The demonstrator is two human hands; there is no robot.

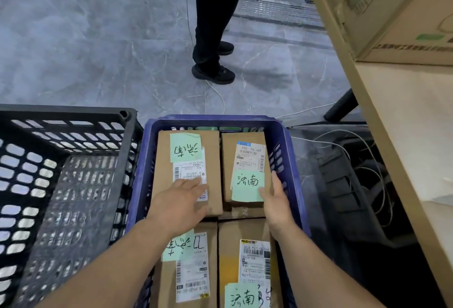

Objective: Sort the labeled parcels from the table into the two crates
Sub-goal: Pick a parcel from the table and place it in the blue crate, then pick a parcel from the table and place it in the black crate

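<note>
A parcel-sorting corner of a warehouse or depot.
Cardboard parcels (166,160) with printed shipping labels (250,156) and handwritten green notes (185,147) fill a blue crate (289,150) beside a black crate (73,113) on a grey tiled floor (98,37). A big printed carton (392,13) stands on a pale bench (404,123) at the right, wire racking (274,1) shows beyond, and loose cables (343,140) trail across the floor.

Forearms (117,266) bare — left grip (180,206) and right grip (275,206) bare as well
</note>
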